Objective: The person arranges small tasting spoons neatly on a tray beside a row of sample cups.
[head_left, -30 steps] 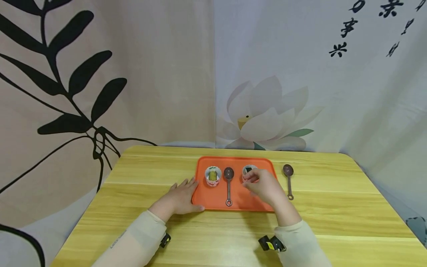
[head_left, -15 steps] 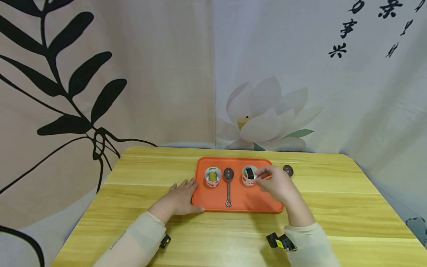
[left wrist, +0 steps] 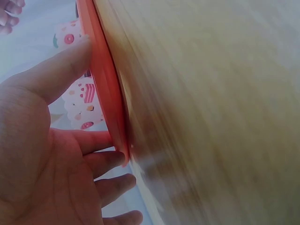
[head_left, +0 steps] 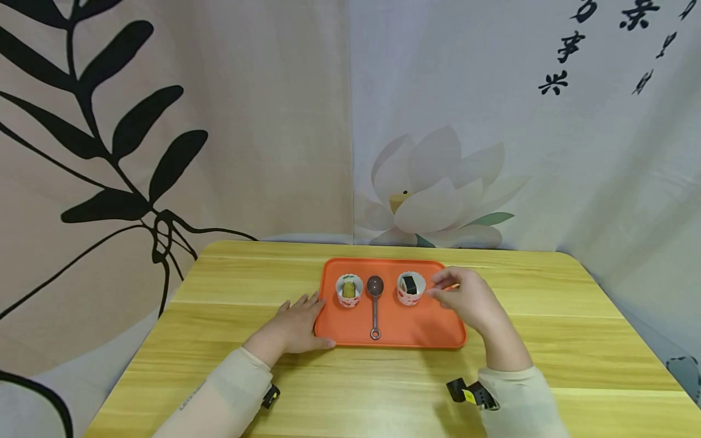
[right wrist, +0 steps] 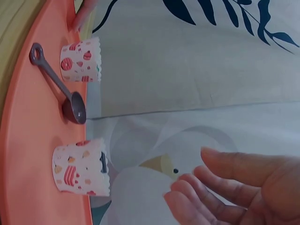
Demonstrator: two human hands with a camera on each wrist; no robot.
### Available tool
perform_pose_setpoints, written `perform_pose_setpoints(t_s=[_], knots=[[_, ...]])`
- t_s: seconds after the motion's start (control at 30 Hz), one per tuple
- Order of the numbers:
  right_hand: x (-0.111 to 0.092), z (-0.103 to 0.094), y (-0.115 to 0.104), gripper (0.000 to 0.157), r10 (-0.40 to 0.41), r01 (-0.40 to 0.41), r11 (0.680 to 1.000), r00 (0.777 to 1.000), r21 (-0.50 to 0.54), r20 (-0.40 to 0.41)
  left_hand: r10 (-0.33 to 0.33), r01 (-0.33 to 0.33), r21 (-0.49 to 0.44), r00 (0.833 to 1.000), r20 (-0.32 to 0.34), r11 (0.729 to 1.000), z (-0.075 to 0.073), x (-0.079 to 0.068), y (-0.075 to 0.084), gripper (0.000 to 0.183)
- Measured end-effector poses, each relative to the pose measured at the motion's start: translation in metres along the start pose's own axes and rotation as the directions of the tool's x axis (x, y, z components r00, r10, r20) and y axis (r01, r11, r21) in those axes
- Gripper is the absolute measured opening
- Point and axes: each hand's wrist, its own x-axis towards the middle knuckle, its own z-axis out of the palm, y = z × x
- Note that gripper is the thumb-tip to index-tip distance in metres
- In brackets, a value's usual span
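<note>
While our left hand [head_left: 298, 325] is lying flat with its fingers straight against the left edge of the orange tray [head_left: 350, 331], our right hand [head_left: 465, 298] is hovering just right of the right cupcake cup [head_left: 411, 288], fingers loosely curved and gripping nothing. We are seeing two printed paper cups standing upright on the tray: the left cupcake cup [head_left: 349, 289], which is carrying something yellowish-green inside, and the right one, which is showing a dark piece at its rim. Between the two cups a brown spoon [head_left: 375, 304] is lying on the tray, bowl toward the far side and ringed handle end pointing toward us. The tray itself is sitting on the light wooden surface [head_left: 547, 340], near its middle. From the left wrist view, our thumb [left wrist: 56, 75] is pressing along the tray rim [left wrist: 105, 93] while the other fingers are reaching under that rim — the cup behind it is showing only partly. From the right wrist view, our fingers [right wrist: 220, 187] are hanging relaxed and apart from the nearer cup [right wrist: 82, 166], with the spoon [right wrist: 58, 82] and the farther cup [right wrist: 80, 60] lined up beyond it. Behind the surface, printed cloth is hanging as a backdrop — dark leaves on the left, a pale lotus on the right.
</note>
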Motion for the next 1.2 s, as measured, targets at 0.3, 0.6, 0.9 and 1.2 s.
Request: perform_pose_setpoints(t_s=[0.3,0.6,0.9,1.2], knots=[[0.001,-0.015,0.013,0.030,0.008,-0.010,0.998,1.000,-0.056,-0.027,0.000,0.000,-0.003,1.000,0.002,1.000,0.000,0.001,0.001,0.098],[0.007,-0.024,0.029,0.034,0.015,-0.022,0.995,0.997,-0.095,-0.075,-0.001,0.001,0.008,1.000,-0.004,1.000,-0.001,0.000,0.000,0.098],[0.015,-0.031,0.051,0.034,0.040,-0.044,0.997,0.996,-0.063,-0.075,0.000,0.000,0.013,1.000,-0.004,1.000,0.000,0.001,0.000,0.098],[0.025,-0.033,0.075,0.036,0.110,-0.112,0.994,0.991,-0.017,-0.079,-0.007,0.007,0.011,1.000,0.000,1.000,-0.001,0.002,0.001,0.098]])
